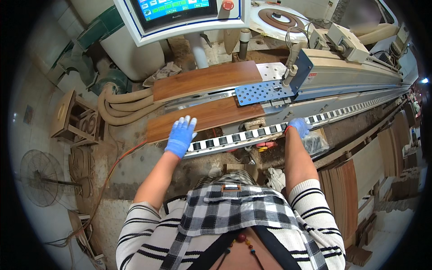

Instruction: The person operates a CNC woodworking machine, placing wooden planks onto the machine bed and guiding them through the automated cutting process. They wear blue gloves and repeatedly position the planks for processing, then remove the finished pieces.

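My left hand (181, 136), in a blue glove with pale fingertips, lies flat with its fingers stretched out. It rests at the near edge of a reddish-brown wooden board (207, 113), beside the left end of a roller rail (229, 139) with black and white segments. Farther right along that rail is my right hand (299, 126), also gloved in blue; its fingers look bent over the rail and partly hidden. Behind the first board lies a second brown board (207, 80). A blue perforated plate (261, 93) reaches over the right part of the machine bed between the two boards.
A control screen (175, 11) with a red button (228, 5) stands above the boards. The long machine beam (351, 74) runs off to the right. Hoses (128, 105), a floor fan (42, 179) and an orange cable (108, 175) are at left. Stacked panels (342, 184) stand at right.
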The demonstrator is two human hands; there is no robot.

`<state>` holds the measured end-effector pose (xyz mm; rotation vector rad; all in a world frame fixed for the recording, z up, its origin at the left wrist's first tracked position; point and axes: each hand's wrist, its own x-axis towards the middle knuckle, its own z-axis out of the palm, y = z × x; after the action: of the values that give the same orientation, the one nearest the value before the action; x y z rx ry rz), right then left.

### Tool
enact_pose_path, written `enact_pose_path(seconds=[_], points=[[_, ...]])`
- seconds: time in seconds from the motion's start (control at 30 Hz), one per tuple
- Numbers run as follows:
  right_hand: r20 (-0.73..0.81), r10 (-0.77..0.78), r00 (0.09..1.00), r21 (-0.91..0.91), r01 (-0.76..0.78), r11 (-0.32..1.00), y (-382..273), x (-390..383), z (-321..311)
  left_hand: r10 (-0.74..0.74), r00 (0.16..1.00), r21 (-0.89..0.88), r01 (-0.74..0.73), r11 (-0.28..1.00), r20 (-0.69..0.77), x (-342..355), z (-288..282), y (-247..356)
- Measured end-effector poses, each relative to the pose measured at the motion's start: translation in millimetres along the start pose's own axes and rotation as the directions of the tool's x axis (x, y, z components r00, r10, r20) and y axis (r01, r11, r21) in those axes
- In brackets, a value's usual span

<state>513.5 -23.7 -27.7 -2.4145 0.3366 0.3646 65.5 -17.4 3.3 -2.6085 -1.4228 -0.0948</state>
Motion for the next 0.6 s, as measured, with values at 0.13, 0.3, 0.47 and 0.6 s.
enact_pose_path(seconds=[0.13, 0.3, 0.47, 0.6], points=[[0.002, -0.011, 1.0, 0.013, 0.011, 1.0, 1, -2, -3, 0.037, 0.999, -0.086, -0.035, 0.996, 0.018, 36, 16, 8], [-0.025, -0.014, 1.0, 0.038, 0.015, 0.999, 3, 6, 4, -0.052, 0.998, -0.183, 0.056, 0.982, 0.026, 62, 19, 11], [-0.047, -0.027, 0.999, 0.043, 0.029, 0.999, 2, 2, 2, -0.181, 0.979, -0.251, 0.154, 0.956, -0.091, 50, 13, 5], [-0.026, -0.01, 1.0, 0.063, 0.011, 0.998, 3, 3, 0, -0.334, 0.939, -0.147, 0.32, 0.936, -0.085, 16, 6, -20]])
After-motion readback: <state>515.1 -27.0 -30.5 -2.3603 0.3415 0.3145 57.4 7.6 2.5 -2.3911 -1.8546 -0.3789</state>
